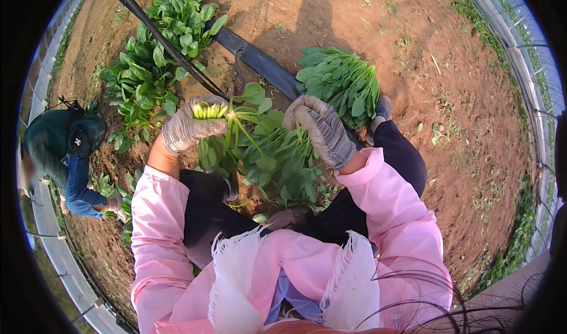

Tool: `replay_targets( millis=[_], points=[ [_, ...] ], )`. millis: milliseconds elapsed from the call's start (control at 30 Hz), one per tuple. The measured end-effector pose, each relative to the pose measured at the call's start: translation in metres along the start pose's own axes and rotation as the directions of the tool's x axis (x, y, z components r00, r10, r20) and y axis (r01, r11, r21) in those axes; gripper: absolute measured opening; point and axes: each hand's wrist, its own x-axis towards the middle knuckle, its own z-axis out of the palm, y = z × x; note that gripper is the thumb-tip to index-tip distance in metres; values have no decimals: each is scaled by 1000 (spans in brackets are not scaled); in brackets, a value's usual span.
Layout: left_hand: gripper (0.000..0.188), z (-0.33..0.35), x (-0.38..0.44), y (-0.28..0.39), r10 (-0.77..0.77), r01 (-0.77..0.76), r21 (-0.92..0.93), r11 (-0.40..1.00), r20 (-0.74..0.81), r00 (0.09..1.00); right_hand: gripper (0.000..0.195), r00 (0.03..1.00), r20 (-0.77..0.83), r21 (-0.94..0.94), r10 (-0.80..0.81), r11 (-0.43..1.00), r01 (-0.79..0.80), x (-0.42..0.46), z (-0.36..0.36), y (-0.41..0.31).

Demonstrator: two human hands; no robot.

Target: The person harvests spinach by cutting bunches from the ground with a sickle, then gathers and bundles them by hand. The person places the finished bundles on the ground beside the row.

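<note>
My left hand [195,123], in a grey knit glove, is closed around a leafy green plant [234,117] that looks like spinach. Pale yellow-green stalks show in the fist, and the leaves spread out to its right. My right hand [320,130], gloved the same way, is curled a short way to the right of the plant. A thin yellowish stalk [300,133] appears at its fingertips. Below and between both hands lies a loose heap of cut greens [283,170]. Beyond the right hand, a neat pile of greens [341,83] has its stems pointing right.
Leafy plants [141,86] grow in a row at the left. A flat black hose [261,68] crosses the soil, and dark cables [164,37] hang at upper left. Another person [66,152] bends over plants at far left. A metal frame [527,68] edges the right side.
</note>
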Motion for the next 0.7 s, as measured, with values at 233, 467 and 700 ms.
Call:
replay_targets(
  millis=[233,467,700],
  points=[
    [30,-19,-11,4,99,-112,-157,981,-89,991,24,467,738,-663,487,650,371,-37,17,37],
    [42,-1,-6,-5,-6,8,-85,996,20,1000,31,975,204,-492,-91,851,183,11,6,-13],
    [42,23,17,1,1,-19,152,988,116,993,23,853,313,-565,-418,640,521,22,19,0]
  ],
)
